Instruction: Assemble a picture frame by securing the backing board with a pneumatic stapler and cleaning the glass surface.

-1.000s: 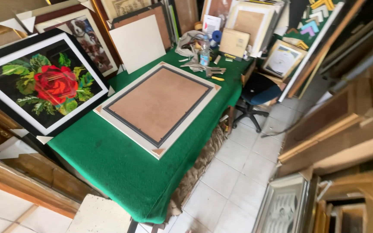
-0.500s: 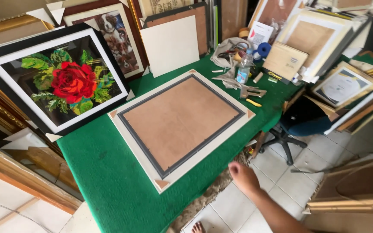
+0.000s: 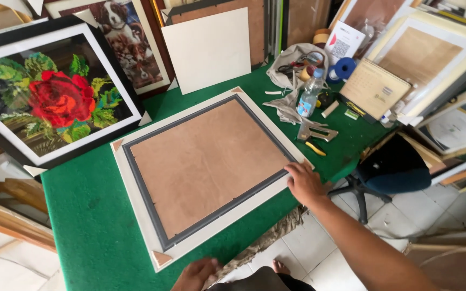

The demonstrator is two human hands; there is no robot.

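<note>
Picture frame [image 3: 206,172] lies face down; I judge it stiff, broad, fragile. My right hand [image 3: 304,183] presses flat on its corner, left hand [image 3: 196,274] loosely spread beside the near edge.

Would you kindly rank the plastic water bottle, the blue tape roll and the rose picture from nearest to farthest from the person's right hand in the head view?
From the right hand, at the frame's right corner:
1. Plastic water bottle, straight beyond it, among the tools.
2. Blue tape roll, farther back and right.
3. Rose picture, far left across the table.
</note>
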